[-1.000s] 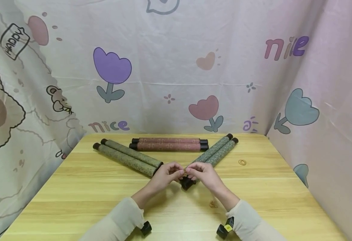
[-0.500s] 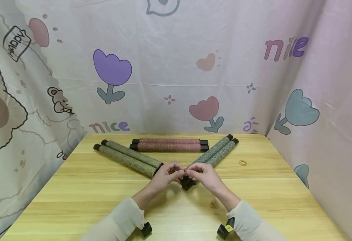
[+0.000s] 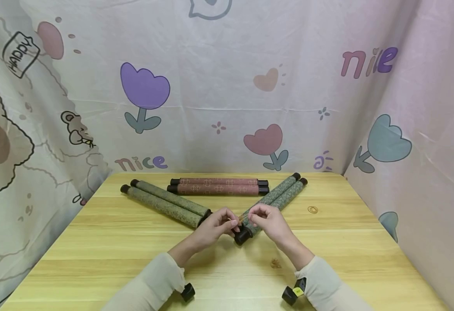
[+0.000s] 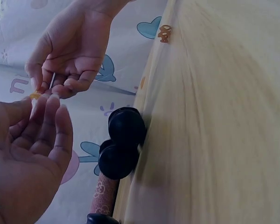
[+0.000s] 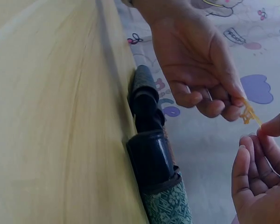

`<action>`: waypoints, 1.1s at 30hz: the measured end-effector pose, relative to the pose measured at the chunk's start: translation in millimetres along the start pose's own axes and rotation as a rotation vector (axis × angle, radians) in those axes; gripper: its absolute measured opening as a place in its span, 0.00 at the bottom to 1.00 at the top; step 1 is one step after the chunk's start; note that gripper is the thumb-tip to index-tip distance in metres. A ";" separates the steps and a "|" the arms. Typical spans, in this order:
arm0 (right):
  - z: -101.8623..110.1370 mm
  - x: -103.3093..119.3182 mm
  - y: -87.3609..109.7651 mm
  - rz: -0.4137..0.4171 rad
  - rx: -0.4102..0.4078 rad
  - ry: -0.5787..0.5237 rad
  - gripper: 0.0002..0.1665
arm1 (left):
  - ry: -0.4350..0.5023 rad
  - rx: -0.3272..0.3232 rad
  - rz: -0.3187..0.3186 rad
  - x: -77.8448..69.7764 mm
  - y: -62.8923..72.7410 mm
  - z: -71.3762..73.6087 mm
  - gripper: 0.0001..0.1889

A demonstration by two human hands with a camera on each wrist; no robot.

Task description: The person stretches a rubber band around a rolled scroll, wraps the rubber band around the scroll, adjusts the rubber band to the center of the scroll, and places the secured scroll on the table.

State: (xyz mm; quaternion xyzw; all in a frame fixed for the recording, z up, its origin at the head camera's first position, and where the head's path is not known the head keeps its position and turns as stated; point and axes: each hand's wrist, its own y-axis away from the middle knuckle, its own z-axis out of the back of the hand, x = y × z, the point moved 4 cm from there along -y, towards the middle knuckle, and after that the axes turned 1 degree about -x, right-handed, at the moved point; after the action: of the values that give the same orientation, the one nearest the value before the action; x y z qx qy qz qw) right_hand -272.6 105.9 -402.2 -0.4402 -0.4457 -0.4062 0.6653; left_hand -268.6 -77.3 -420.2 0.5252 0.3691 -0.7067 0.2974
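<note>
Cream sleeves, black wrist cameras
The 2 sleeves are plain, pale and softly creased, and their cuffs bunch at the wrists. The 2 cameras are small and dark, with blunt, rounded ends; the right camera carries a yellow label bearing a tiny dark mark.

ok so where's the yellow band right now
In the head view, the yellow band is just right of centre, held between the left hand and the right hand, by the near end of the green rolls on the right.
</note>
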 end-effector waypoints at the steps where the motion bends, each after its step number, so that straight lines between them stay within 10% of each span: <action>1: -1.4 0.1 0.4 0.005 0.026 -0.015 0.08 | -0.002 -0.004 0.002 -0.2 0.1 -0.1 0.10; 9: -7.0 -1.1 2.0 0.002 0.107 -0.092 0.12 | 0.063 -0.098 0.020 0.8 -1.2 3.4 0.14; 33: -8.2 -4.5 2.1 -0.020 0.131 -0.018 0.13 | -0.013 -0.049 -0.005 1.2 -0.2 -0.4 0.10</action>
State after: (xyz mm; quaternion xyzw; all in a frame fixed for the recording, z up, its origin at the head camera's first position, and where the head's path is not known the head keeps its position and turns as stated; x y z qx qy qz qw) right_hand -269.9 99.4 -408.7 -0.3951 -0.4817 -0.3788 0.6844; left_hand -268.9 -77.0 -421.4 0.5123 0.3856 -0.7017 0.3107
